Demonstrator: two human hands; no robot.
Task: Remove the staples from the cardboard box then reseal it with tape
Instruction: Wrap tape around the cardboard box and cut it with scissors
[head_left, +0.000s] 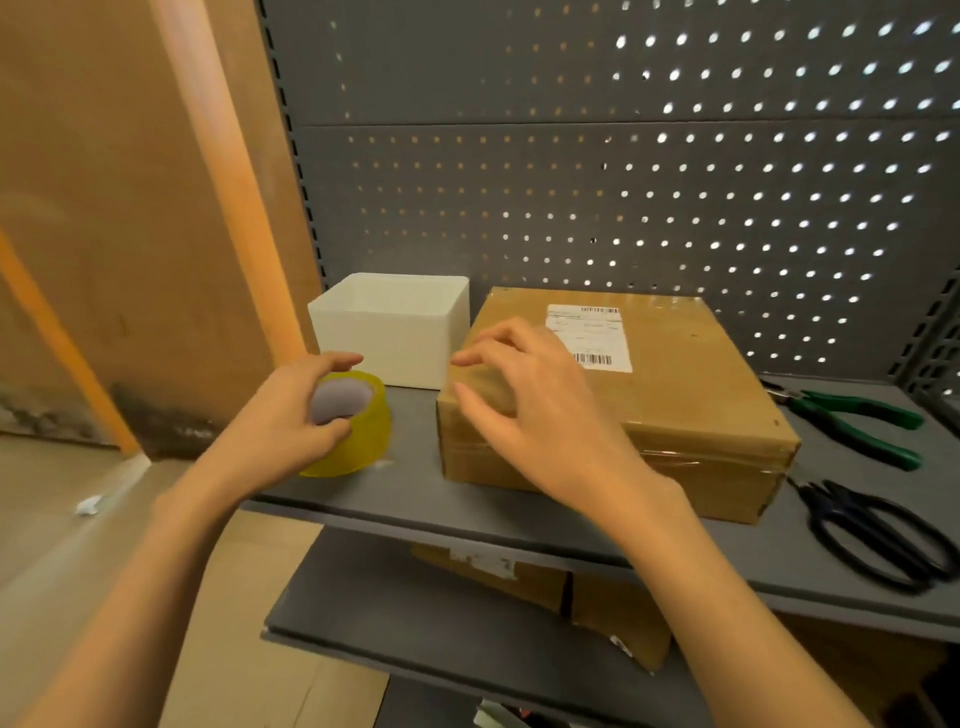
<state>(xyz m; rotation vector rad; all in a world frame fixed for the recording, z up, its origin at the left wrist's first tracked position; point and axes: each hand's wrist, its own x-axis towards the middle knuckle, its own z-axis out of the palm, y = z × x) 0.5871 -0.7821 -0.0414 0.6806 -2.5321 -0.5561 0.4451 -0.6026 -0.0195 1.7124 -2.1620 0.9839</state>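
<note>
**Taped box on the shelf**

The box (649, 395), brown with a white label and glossy tape, sits closed on the shelf (415, 499). Left hand (291, 415) grips the tape (363, 441); right hand (540, 410) hovers over it, fingers spread. The white bin's (395, 332) inside is hidden.

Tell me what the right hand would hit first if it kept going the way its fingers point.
The right hand points left over the cardboard box; past its left edge, probably the white container, though depth is unclear.
</note>
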